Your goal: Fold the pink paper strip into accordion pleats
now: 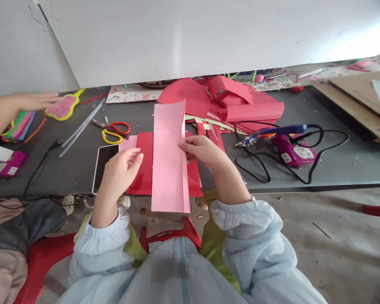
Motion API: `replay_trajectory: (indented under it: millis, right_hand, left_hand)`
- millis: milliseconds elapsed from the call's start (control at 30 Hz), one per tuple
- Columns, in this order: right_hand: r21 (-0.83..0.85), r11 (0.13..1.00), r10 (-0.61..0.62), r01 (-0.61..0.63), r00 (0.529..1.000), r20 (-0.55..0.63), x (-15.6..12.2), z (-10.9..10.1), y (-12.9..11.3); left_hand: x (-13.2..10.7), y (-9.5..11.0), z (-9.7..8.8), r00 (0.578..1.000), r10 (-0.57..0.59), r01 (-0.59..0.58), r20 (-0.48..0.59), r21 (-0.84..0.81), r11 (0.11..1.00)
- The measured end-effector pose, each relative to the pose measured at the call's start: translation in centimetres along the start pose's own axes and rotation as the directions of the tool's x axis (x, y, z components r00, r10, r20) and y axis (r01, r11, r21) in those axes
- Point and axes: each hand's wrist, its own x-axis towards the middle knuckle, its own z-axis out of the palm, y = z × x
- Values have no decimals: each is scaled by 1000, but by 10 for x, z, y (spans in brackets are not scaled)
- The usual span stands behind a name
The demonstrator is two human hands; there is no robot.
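A long sheet of pink paper [168, 156] stands out in front of me, its near end reaching past the table edge. A narrow fold runs along its right side. My right hand [202, 151] pinches that folded edge between thumb and fingers. To the left, my left hand [122, 169] is off the paper, its fingers loosely curled and apart, with nothing seen in them. Beneath the pink sheet lies red paper [142, 162]. A phone [105, 164] rests partly behind my left hand, and scissors [114, 131] with red and yellow handles lie beyond it.
Red paper sheets [190, 97] and strips pile up at the back. On the right are a glue gun [272, 133], its looping cord and a purple power socket [294, 152]. Cardboard [357, 101] sits far right. Another person's hand [34, 101] reaches in from the left.
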Motion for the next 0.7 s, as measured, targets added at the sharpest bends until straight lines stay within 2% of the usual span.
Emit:
replay_trajectory:
  millis: [133,333,500,700]
  right_hand:
    - [-77,997,8,-2,997,81,0,0,4]
    - [-180,983,11,27,979,205,1,2,9]
    - [-235,971,26,32,970,242,-2,5,7]
    - [-263,964,33,39,964,264,-4,7,6]
  left_hand:
    - [3,-6,2,1000,-2,2,20,0,1000]
    - [5,-4,2,999,33,-34,15,51,998]
    - [6,-1,5,996,86,-86,0,94,992]
    - [10,1,12,982,175,-161,-69,168,973]
